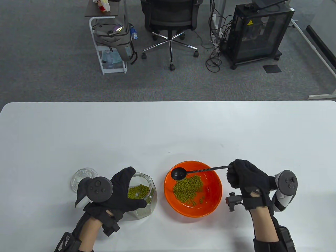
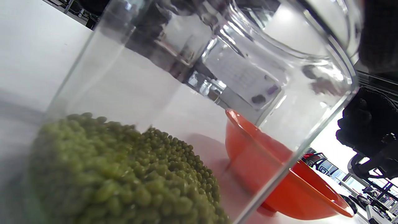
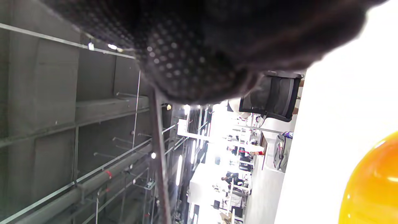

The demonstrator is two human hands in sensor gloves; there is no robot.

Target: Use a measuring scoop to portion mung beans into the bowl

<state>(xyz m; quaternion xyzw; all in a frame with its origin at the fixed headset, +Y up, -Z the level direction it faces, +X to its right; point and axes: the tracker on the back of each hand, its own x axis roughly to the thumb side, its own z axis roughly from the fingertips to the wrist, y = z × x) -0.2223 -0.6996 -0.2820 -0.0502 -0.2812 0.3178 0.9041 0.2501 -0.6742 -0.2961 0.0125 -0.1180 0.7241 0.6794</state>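
Both hands grip: left hand [image 1: 123, 193] jar [image 1: 143, 195] beside lid [image 1: 81, 178], right hand [image 1: 245, 176] scoop [image 1: 181, 173] over bowl [image 1: 210, 207].

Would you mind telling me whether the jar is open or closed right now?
Open. The jar has no lid on its mouth, the beans show through it, and the glass lid lies on the table beside it.

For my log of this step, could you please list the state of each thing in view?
Jar: open, upright, partly filled with beans, held by left hand.
Lid: off, lying left of jar.
Scoop: over the bowl, handle gripped by right hand.
Bowl: upright, holding some beans.
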